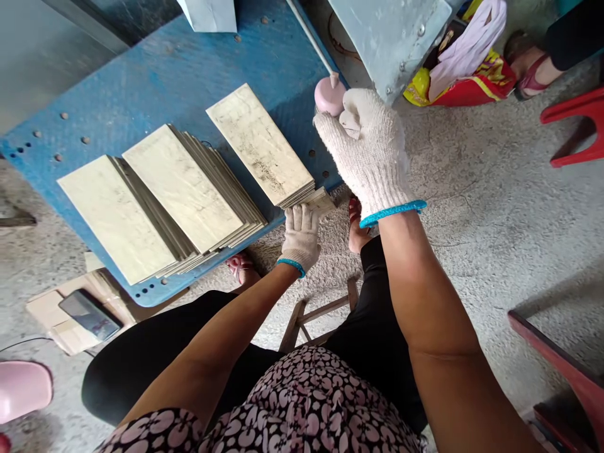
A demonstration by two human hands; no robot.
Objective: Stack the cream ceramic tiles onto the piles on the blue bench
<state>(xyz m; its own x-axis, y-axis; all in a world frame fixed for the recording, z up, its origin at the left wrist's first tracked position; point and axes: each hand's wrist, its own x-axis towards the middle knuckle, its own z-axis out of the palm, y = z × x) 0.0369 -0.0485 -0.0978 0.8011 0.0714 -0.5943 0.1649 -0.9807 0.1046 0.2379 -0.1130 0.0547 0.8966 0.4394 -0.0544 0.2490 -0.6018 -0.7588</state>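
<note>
Head view, looking down past my knees. My right hand (365, 148), in a white knit glove, is curled into a fist at the far right corner of the blue table (155, 82). It touches the pink knob (329, 95) that caps a thin white rod (309, 34) slanting away to the far left. Most of the knob shows beside my knuckles, so I cannot tell whether my fingers wrap any of it. Just right of that hand is the grey machine housing (387, 31).

My left hand (301, 236), gloved the same, is at the near edge of the table. Its fingers lie together on the near end of the right stack of tiles (259, 145), where the lowest tiles stick out past the rest. My thumb is hidden, so I cannot tell if I am pinching them.

Two more piles lie to the left, fanned and leaning on each other: the middle stack (182, 185) and the left stack (117, 217).

Below my arms is a wooden stool (311, 314). On the floor at near left a phone (89, 313) rests on cardboard (47, 308). At far right are a red chair (578, 126) and another person's sandalled foot (528, 69).
</note>
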